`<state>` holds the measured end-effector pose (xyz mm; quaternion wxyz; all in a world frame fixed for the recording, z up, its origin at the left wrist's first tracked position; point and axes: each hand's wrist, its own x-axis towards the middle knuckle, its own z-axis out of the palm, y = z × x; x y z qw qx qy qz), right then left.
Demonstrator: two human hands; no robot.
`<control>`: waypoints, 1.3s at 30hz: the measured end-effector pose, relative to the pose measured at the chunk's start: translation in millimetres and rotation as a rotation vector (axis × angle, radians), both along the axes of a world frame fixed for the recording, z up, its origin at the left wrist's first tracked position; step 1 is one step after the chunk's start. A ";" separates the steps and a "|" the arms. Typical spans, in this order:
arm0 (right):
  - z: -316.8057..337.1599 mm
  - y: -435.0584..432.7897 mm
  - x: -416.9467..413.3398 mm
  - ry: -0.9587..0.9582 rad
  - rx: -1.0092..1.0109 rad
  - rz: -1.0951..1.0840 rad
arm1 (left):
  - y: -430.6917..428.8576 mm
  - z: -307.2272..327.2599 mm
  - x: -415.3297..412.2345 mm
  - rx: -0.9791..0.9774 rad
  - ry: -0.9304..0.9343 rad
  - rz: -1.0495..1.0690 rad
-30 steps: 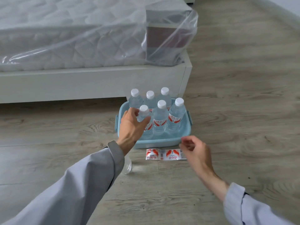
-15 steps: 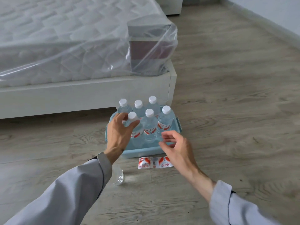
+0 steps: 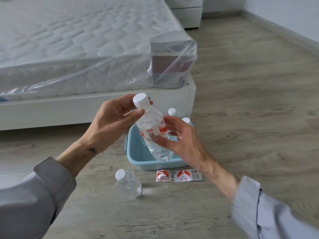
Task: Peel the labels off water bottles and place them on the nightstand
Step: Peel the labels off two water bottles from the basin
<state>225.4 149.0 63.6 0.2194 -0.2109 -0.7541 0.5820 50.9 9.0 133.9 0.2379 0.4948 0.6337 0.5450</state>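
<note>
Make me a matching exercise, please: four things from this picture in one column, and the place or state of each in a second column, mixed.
1. labelled water bottle
2. bare water bottle
3. peeled label
4. blue basin

A. stands on the floor
B. contains capped bottles
C. held up, tilted
D. lies flat on the floor

Pairs: 1-C, 2-A, 3-D, 4-B.

Left hand grips a bottle by the neck above the tub; right hand clasps its middle. A bare bottle and peeled label sit on the floor
</note>
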 end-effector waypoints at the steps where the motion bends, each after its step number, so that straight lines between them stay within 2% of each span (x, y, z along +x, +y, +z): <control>1: 3.3 -1.1 0.5 0.013 -0.008 0.020 | -1.6 1.9 0.2 0.019 -0.012 -0.012; 6: 18.2 -7.1 0.7 0.022 -0.011 0.066 | -6.1 7.3 4.1 0.056 -0.057 -0.071; 10: 21.1 -13.5 1.6 0.060 -0.004 -0.004 | -6.6 14.5 10.5 0.060 -0.102 -0.078; 12: 25.1 -20.9 0.7 0.094 0.016 -0.070 | -4.5 14.7 20.6 0.074 -0.145 -0.010; 17: 36.5 -36.7 -5.2 0.149 0.137 -0.294 | 6.2 14.7 39.9 0.129 -0.118 0.308; 20: 44.1 -36.1 -1.8 0.156 0.156 -0.232 | 6.0 22.2 37.8 0.175 -0.144 0.269; 24: 54.8 -31.5 8.7 0.200 0.031 -0.093 | -0.2 35.4 31.2 0.229 -0.215 0.133; 29: 62.6 -29.3 17.5 0.339 -0.034 -0.094 | -2.2 51.3 26.7 0.263 -0.181 0.006; 34: 63.4 -31.5 18.6 0.433 -0.010 -0.153 | -1.7 55.6 28.0 0.285 -0.161 0.046; 39: 56.9 -39.3 16.3 0.386 -0.029 -0.267 | -0.1 52.1 33.8 0.311 -0.152 0.146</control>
